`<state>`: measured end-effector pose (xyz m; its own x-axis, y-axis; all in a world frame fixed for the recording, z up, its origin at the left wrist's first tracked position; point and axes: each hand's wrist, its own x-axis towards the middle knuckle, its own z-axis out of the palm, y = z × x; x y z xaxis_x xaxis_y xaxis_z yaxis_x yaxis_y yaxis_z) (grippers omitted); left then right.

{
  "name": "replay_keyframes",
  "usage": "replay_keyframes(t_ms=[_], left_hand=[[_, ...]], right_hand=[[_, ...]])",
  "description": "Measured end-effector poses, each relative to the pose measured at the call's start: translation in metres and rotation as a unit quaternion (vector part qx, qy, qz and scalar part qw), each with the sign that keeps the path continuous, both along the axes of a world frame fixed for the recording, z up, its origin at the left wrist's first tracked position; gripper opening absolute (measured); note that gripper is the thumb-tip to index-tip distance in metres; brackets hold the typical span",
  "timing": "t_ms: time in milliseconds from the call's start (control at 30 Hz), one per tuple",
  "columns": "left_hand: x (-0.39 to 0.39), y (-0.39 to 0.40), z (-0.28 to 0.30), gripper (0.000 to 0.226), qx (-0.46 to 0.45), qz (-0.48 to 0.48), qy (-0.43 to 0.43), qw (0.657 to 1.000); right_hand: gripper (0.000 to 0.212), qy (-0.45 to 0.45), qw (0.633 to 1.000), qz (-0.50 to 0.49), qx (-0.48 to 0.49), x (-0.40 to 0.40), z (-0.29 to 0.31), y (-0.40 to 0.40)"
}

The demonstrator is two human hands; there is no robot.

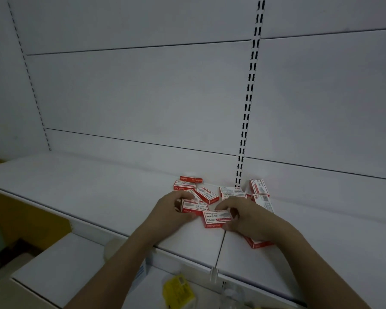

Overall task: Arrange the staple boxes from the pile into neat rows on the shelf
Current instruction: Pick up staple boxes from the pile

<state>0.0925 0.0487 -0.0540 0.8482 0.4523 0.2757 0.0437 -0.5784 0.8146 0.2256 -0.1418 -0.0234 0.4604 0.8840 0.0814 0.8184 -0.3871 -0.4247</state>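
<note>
The staple boxes (206,194) are scattered in a loose pile on the white shelf (98,192), near the back panel and around the slotted upright (246,121). One box (194,207) is gripped by the left hand (172,210), and another box (216,218) is pinched at its end by the right hand (239,216); the two boxes touch. No row is formed yet.

A slip is judged possible, since the boxes overlap and some are tilted: neighbours could be dragged askew when one is lifted. One box (257,243), partly hidden under the right forearm near the front edge, could be knocked off.

About eleven boxes are counted, though some are hidden. One yellow packet (178,291) is seen below.
</note>
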Motion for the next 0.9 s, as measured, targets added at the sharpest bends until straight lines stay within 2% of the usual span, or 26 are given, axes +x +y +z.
replay_keyframes(t_ms=[133, 267, 433, 567, 667, 800, 900], left_hand=[[-0.003, 0.003, 0.002, 0.04, 0.004, 0.013, -0.062, 0.998], [-0.007, 0.003, 0.005, 0.043, -0.055, 0.018, -0.11, 0.992], [-0.007, -0.002, 0.004, 0.043, 0.003, -0.015, -0.065, 0.998], [-0.006, -0.003, 0.002, 0.046, 0.041, -0.004, -0.017, 0.999], [-0.003, -0.01, 0.0, 0.042, 0.108, 0.036, 0.002, 0.993], [-0.005, -0.018, -0.007, 0.04, 0.202, 0.149, 0.031, 0.967], [-0.008, -0.019, -0.006, 0.037, 0.208, 0.236, 0.068, 0.947]], right_hand=[[0.044, -0.064, 0.996, -0.046, 0.052, 0.0, -0.004, 0.003], [0.048, -0.081, 0.991, -0.054, 0.091, -0.003, -0.005, 0.006], [0.047, -0.076, 0.991, -0.032, 0.11, -0.006, -0.01, 0.012], [0.046, -0.056, 0.991, -0.018, 0.122, -0.004, -0.01, 0.011], [0.044, -0.046, 0.992, -0.014, 0.113, -0.005, -0.01, 0.011], [0.044, -0.024, 0.998, -0.009, 0.056, -0.006, -0.012, 0.009], [0.044, -0.013, 0.998, -0.009, 0.052, -0.009, -0.015, 0.008]])
